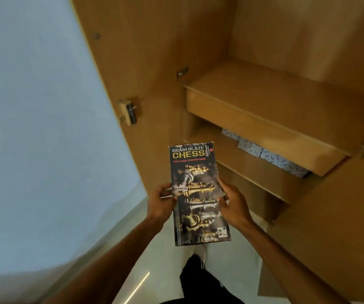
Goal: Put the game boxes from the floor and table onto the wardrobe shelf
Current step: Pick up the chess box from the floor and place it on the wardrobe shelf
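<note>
The open wardrobe [231,51] fills the upper and right part of the head view, its brown wood interior lit warmly. To its left stands a pale blue wall [34,128]. The wardrobe door [119,62] is swung open along that wall and carries a metal hinge [129,111] partway down. Inside, a broad wooden shelf [275,102] with a deep front edge runs across the compartment, its top bare where it can be seen. Beneath it sits a lower shelf [253,170], and on that lies folded blue patterned fabric [271,155], partly hidden under the shelf above.

Below, a light, glossy floor [154,270] shows between the person's forearms, with a dark trouser leg [198,279] and a white shoe [199,252] at the bottom.

In front of the wardrobe, below the level of the broad shelf, the person holds a chess game box [196,194] in the air, its printed face up and its title end pointing toward the shelves. The left hand [160,205] grips the box's left long edge, fingers curled beneath and thumb on top. The right hand [233,205] clasps the right long edge in the same way, thumb resting on the printed face. Both hands sit around the middle of the box, which touches neither shelf.
</note>
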The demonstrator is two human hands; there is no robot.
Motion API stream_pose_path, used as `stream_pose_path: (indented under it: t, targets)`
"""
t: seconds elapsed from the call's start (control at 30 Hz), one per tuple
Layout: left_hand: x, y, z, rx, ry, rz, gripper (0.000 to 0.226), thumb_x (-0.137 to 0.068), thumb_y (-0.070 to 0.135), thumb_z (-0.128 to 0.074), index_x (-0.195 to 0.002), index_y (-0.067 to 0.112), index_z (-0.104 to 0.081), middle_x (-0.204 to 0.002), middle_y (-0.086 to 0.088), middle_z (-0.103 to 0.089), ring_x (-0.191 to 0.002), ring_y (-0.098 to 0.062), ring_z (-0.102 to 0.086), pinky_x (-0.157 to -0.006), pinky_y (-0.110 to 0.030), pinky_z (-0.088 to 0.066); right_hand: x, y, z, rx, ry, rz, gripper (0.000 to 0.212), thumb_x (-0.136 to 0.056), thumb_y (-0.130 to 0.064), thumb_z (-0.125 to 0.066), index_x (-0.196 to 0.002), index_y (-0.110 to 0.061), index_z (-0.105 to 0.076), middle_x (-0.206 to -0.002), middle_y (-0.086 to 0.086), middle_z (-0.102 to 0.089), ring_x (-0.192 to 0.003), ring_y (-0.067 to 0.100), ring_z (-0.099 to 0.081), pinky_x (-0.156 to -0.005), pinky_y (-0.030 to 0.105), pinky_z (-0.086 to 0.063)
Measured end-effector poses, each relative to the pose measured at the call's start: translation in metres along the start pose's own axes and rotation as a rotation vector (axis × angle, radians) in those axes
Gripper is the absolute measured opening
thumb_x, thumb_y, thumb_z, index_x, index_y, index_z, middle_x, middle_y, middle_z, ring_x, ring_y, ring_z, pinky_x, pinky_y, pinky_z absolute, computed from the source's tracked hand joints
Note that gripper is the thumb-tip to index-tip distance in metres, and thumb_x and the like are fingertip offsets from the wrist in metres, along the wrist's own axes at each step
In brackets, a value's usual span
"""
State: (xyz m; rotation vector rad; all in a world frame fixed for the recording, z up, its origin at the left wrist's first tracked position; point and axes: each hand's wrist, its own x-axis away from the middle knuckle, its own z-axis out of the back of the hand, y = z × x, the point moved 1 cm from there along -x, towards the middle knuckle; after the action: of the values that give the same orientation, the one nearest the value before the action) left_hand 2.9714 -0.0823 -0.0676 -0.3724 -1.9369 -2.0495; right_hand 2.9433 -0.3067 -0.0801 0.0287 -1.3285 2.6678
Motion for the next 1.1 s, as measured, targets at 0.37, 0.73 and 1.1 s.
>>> stream_pose_path:
  t: [0.37, 0.73, 1.1]
  targets:
    - [-0.221, 0.136, -0.112, -0.132, -0.113, -0.180, 0.032, -0.092, 0.001, -0.058, -0.093, 0.033, -0.065, -0.090, 0.009, -0.069, -0.074, -0.009, -0.066, -0.052, -0.014, -0.051, -0.246, -0.005, 0.085, -0.061, 0.095, -0.019, 0.064, -0.088, 0.009, -0.055, -0.139, -0.030, -0.050, -0.127, -0.003, -0.056, -0.076, -0.002, -0.060, -0.056, 0.010, -0.048]
    - [-0.422, 0.227, -0.200, -0.237, -0.191, -0.232, 0.054, -0.079, 0.002, -0.075, -0.126, 0.014, -0.053, -0.118, 0.000, -0.062, -0.104, -0.022, -0.060, -0.080, -0.034, -0.055, -0.460, -0.004, 0.142, -0.061, 0.136, -0.071, 0.042, -0.093, 0.006, -0.050, -0.128, -0.015, -0.061, -0.117, -0.001, -0.064, -0.059, -0.006, -0.053, -0.043, 0.007, -0.040]
    - [-0.541, 0.266, -0.227, -1.065, -0.571, -0.597, 0.127, -0.038, 0.059, -0.088, -0.147, 0.040, -0.027, -0.159, -0.001, -0.011, -0.144, -0.027, -0.018, -0.122, -0.046, -0.019, -0.572, 0.013, 0.160, -0.024, 0.040, -0.027, 0.033, -0.087, 0.002, -0.061, -0.118, -0.011, -0.065, -0.130, 0.011, -0.057, -0.119, 0.024, -0.055, -0.097, 0.030, -0.047]
